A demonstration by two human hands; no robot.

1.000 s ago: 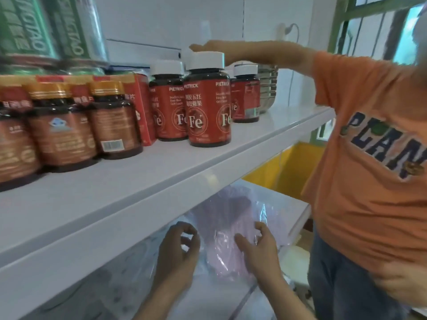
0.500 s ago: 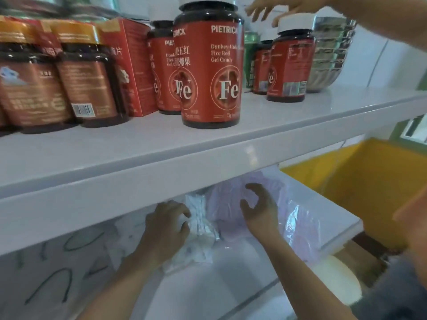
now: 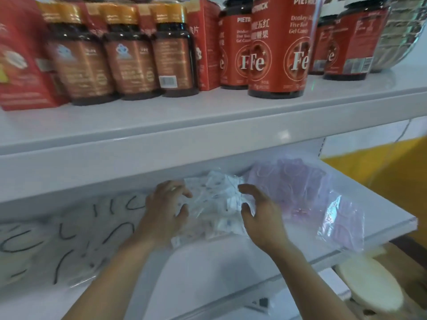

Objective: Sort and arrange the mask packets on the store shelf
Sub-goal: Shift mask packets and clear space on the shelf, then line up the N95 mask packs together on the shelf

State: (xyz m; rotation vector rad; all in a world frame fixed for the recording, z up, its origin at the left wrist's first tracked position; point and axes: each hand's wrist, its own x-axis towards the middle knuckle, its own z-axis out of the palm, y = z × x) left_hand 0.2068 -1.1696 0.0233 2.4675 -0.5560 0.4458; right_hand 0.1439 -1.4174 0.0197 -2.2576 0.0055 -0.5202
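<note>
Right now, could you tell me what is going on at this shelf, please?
A person is sorting mask packets on the lower white shelf. The left hand and right hand close in on either side of a crinkled clear bag of white masks. A clear bag of purple masks lies to its right. Red-labelled supplement bottles stand on the shelf above.

Two hands, the left hand (image 3: 165, 211) and the right hand (image 3: 261, 215), reach among three clear mask packets: a white one (image 3: 215, 202), a purple one (image 3: 300, 190) and one with black loops (image 3: 69, 239). On the upper shelf (image 3: 208, 125) stand three brown jars (image 3: 124, 54) and four red "Fe" jars (image 3: 277, 49), with two red boxes (image 3: 204, 42).
</note>
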